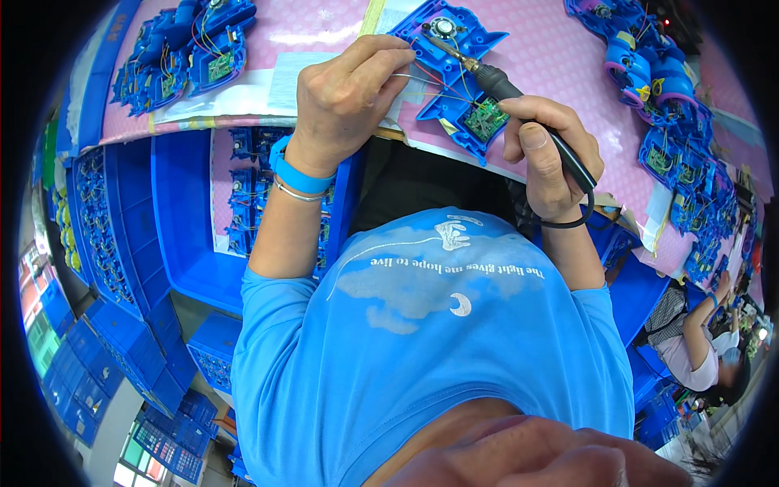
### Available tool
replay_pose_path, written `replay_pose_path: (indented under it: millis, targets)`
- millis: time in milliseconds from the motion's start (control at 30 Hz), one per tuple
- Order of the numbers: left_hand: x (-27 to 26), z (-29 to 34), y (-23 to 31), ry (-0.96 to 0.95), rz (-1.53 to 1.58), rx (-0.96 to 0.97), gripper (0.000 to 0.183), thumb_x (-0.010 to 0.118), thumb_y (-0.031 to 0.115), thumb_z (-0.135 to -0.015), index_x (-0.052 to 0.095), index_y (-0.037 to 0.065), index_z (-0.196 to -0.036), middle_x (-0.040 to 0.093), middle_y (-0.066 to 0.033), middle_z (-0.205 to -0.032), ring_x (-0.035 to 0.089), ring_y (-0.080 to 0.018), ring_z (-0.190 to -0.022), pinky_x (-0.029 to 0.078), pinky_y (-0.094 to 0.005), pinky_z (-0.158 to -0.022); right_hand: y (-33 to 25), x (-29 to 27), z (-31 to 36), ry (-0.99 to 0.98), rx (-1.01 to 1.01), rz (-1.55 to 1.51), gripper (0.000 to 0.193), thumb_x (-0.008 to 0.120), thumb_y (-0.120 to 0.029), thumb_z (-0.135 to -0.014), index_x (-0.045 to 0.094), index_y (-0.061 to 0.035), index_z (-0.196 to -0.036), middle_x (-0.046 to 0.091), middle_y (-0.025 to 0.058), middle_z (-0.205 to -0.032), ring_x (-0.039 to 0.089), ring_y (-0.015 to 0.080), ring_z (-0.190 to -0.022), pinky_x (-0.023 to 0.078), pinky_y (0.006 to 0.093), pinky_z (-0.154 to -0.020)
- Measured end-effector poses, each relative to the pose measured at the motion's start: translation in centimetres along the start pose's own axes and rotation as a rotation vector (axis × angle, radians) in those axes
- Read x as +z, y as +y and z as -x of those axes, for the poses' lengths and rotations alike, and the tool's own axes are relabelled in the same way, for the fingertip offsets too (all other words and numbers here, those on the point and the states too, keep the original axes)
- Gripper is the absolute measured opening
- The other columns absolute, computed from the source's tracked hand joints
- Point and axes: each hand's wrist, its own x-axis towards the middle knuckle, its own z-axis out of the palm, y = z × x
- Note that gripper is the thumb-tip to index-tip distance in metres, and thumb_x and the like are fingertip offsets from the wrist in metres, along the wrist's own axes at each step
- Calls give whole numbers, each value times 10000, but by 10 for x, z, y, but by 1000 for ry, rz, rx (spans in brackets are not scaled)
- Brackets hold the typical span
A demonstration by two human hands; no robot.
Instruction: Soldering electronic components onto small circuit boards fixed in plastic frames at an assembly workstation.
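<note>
My right hand (556, 150) grips a black-handled soldering iron (497, 84), its metal tip pointing up and left over a blue plastic housing (483, 39). That housing lies on the pink table cover, with a round silver speaker (443, 28) at its far end. A green circuit board (485, 120) sits at its near end, and thin red and yellow wires run between the two. At the housing's left edge, my left hand (349, 91) is closed in a pinch. A thin silvery wire (412, 77) trails from its fingers; their very tips are too small to make out.
More wired blue housings lie at the far left (191, 53) and in a long row at the right (669, 105). Below the table's edge, a blue bin (182, 235) stands beside trays of parts. Another person (690, 341) sits at the far right.
</note>
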Motion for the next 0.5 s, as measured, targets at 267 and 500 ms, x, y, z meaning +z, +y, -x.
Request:
replay_pose_path:
  millis: [267,500]
  targets:
    - [0,0,2,-11,8,-24,276,793,-13,-746,723,64,-1003,737,-55,-1012,736,-205,-812,582,-267,-656,-1,-3,5,20,-19,-28,206,631,-133,-971,707,43,-1047,705,104,-749,659,125,-565,481,229,-512]
    - [0,2,2,2,14,-34,276,791,-19,-743,726,65,-998,737,-55,-1014,736,-199,-810,578,-259,-651,-3,-4,6,9,-25,-15,207,631,-141,-972,710,34,-1051,700,92,-728,663,123,-567,483,222,-510]
